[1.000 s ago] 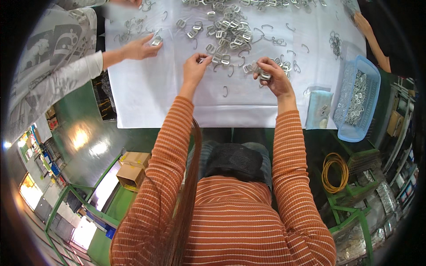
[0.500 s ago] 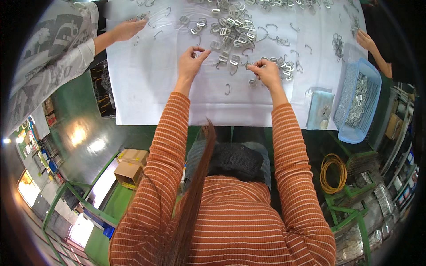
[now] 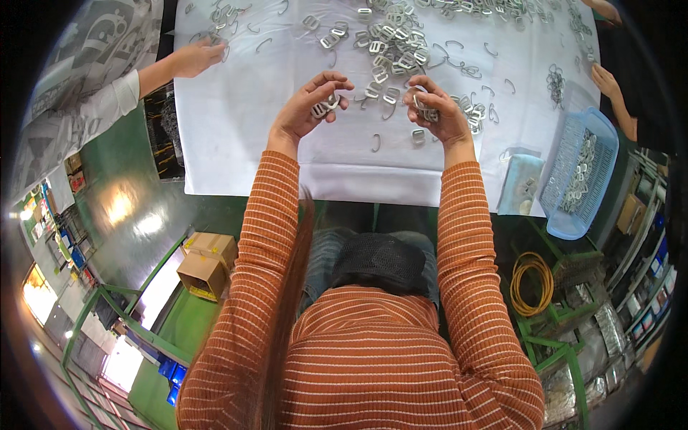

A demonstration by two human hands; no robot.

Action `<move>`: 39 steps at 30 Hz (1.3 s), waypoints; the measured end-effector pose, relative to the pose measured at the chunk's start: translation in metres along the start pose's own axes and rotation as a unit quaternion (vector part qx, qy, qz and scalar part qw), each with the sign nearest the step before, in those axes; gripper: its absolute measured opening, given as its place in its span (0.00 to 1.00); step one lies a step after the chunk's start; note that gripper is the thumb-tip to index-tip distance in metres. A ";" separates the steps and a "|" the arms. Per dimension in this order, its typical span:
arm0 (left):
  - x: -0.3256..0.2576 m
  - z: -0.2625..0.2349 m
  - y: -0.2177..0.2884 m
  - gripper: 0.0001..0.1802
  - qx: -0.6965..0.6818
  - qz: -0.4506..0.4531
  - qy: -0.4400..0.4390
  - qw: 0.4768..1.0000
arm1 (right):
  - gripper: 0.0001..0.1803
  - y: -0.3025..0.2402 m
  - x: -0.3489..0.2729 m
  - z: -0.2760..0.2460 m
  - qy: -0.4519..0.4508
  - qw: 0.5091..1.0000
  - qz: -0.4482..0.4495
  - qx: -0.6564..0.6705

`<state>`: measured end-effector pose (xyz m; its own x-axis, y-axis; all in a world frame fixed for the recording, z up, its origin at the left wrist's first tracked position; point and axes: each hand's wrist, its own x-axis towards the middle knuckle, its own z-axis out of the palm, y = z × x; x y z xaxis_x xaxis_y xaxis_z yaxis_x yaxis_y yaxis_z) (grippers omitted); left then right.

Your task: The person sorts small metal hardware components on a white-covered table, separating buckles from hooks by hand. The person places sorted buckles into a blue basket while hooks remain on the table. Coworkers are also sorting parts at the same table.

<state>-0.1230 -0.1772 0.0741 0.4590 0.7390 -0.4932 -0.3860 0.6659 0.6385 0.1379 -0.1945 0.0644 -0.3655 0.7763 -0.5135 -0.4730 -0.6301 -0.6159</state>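
Note:
Over the white-covered table (image 3: 244, 158), my two hands face each other a short way apart. My left hand (image 3: 297, 113) is curled round a few metal strap buckles (image 3: 322, 108), which show in its palm below the bent fingers. In my right hand (image 3: 450, 122), curled fingers hold more metal buckles (image 3: 425, 112) against the palm; how many is hidden. Just beyond lies a heap of loose silvery buckles (image 3: 390, 39). A single buckle (image 3: 418, 136) rests on the cloth below my right hand, and a curved wire hook (image 3: 376, 142) lies between my forearms.
Another person's hand (image 3: 197, 59) handles hooks at the left; a second co-worker's hand (image 3: 606, 80) rests at the right edge. A blue basket (image 3: 609, 150) of metal pieces stands at the right corner, beside a pale blue packet (image 3: 517, 185). Loose hooks (image 3: 464, 69) lie beyond my right hand.
Both my hands have turned, so the buckles in them now show. My right hand has drawn back from the small buckle group. The co-worker's hand at the left has moved slightly left.

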 end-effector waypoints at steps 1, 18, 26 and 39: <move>0.001 -0.001 -0.002 0.14 0.048 -0.006 0.037 0.998 | 0.11 0.001 -0.002 0.006 0.012 1.000 -0.004 0.006; 0.038 -0.001 -0.018 0.17 0.370 -0.049 0.142 0.917 | 0.11 0.007 -0.032 -0.007 0.052 0.995 -0.003 -0.086; -0.022 -0.022 -0.006 0.06 -0.067 0.039 -0.026 0.997 | 0.14 0.048 -0.043 -0.033 0.190 0.798 -0.026 -0.572; 0.013 -0.012 -0.073 0.18 0.600 0.056 0.298 0.740 | 0.12 0.049 -0.088 -0.051 0.245 0.934 0.000 -0.260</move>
<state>-0.0985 -0.2145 0.0142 -0.0954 0.9350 -0.3416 0.7587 0.2905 0.5831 0.1879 -0.2940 0.0489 0.1062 0.7554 -0.6466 0.0271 -0.6522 -0.7575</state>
